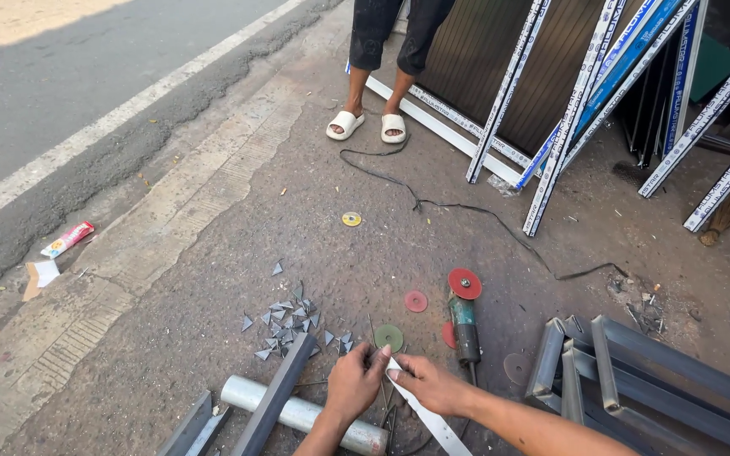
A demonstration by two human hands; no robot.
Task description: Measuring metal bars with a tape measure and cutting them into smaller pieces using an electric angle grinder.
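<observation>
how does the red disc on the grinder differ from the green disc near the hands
The red round disc is mounted on the angle grinder, raised off the ground; the green round disc lies loose and flat on the concrete. The red one sits farther from the left hand and right hand; the green lies just ahead of them. Both are round, of similar size.

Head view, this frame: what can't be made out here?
- Left hand and right hand cover where they meet the white strip, so the grip is hidden.
- The strip's lower end is cut by the bottom edge.
- The standing person is cut off above the thighs by the top edge.
- The small metal triangles are too small to count.
</observation>
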